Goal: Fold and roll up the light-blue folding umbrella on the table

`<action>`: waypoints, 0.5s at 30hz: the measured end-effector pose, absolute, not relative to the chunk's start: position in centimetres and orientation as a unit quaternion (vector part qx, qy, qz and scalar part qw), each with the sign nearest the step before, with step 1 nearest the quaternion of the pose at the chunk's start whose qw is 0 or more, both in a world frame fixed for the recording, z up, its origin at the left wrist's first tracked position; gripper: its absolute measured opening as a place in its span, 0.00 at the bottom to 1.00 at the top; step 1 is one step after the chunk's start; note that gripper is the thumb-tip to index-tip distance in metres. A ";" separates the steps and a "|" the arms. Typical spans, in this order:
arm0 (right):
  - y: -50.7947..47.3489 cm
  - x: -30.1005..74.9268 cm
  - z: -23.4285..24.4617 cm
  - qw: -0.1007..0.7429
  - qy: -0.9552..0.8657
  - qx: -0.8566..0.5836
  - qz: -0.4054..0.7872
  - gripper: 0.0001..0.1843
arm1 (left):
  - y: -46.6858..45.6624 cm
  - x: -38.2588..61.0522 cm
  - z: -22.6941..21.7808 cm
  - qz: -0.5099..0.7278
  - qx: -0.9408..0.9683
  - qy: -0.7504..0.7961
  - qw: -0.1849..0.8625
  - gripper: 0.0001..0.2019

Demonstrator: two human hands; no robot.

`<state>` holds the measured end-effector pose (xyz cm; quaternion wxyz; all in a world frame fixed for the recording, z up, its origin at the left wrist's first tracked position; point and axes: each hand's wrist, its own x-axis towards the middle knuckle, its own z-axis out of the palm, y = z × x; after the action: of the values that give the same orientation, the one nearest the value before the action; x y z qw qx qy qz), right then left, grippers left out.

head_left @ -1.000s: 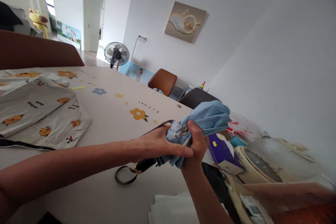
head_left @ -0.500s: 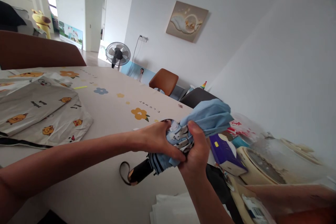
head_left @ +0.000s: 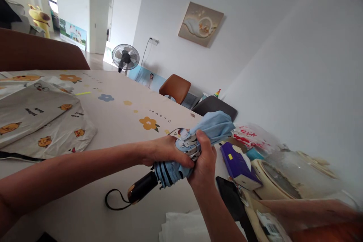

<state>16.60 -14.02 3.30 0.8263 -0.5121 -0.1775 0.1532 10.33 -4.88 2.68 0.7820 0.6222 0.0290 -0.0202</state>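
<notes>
A folded light-blue umbrella is held above the table between both hands, tilted with its top toward the upper right. Its black handle points to the lower left, and a wrist strap dangles from the end. My left hand is closed round the umbrella's near side, over the printed part of the cloth. Wrapped round it from the right is my right hand, thumb up along the fabric. The fingers behind the umbrella are hidden.
A cloth with yellow duck prints lies on the left of the patterned table. To the right stand a purple tissue box, a plastic bag and a cream appliance. White paper sheets lie at the front.
The umbrella and both hands have shifted slightly left and the umbrella has turned a little, showing more of its handle. The strap swings out farther left. Both hands keep their hold.
</notes>
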 end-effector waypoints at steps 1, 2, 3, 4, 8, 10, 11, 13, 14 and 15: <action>-14.1 16.6 3.4 0.821 -0.184 -0.519 0.151 0.12 | -4.9 10.3 2.7 -0.014 0.633 0.034 0.773 0.15; -14.1 16.6 3.4 0.818 -0.190 -0.522 0.148 0.12 | -4.9 10.3 2.8 -0.008 0.643 0.036 0.765 0.15; -14.2 16.6 3.5 0.815 -0.196 -0.525 0.145 0.13 | -5.0 10.3 2.9 -0.004 0.651 0.034 0.759 0.15; -14.2 16.7 3.6 0.813 -0.200 -0.529 0.142 0.13 | -5.1 10.2 2.9 0.001 0.658 0.029 0.752 0.14; -14.5 17.2 4.1 0.808 -0.219 -0.538 0.095 0.13 | -5.6 10.1 2.7 0.080 0.727 0.013 0.682 0.14; -14.8 17.5 4.5 0.812 -0.227 -0.534 0.069 0.14 | -5.9 10.1 2.3 0.136 0.763 0.016 0.632 0.14; -15.0 17.6 4.8 0.814 -0.232 -0.529 0.063 0.14 | -6.0 10.1 2.1 0.147 0.775 0.014 0.615 0.13; -15.4 17.7 5.4 0.819 -0.245 -0.516 0.061 0.14 | -6.1 10.2 1.7 0.144 0.794 0.000 0.591 0.13; -15.6 17.7 5.8 0.820 -0.256 -0.509 0.061 0.14 | -6.1 10.2 1.6 0.142 0.803 -0.008 0.579 0.13; -15.8 17.6 6.2 0.819 -0.268 -0.503 0.063 0.15 | -6.1 10.2 1.5 0.142 0.812 -0.014 0.566 0.13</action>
<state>17.65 -15.85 6.15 0.8191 -0.5031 -0.2683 0.0634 10.20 -6.08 1.46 0.5665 0.8117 -0.0138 0.1418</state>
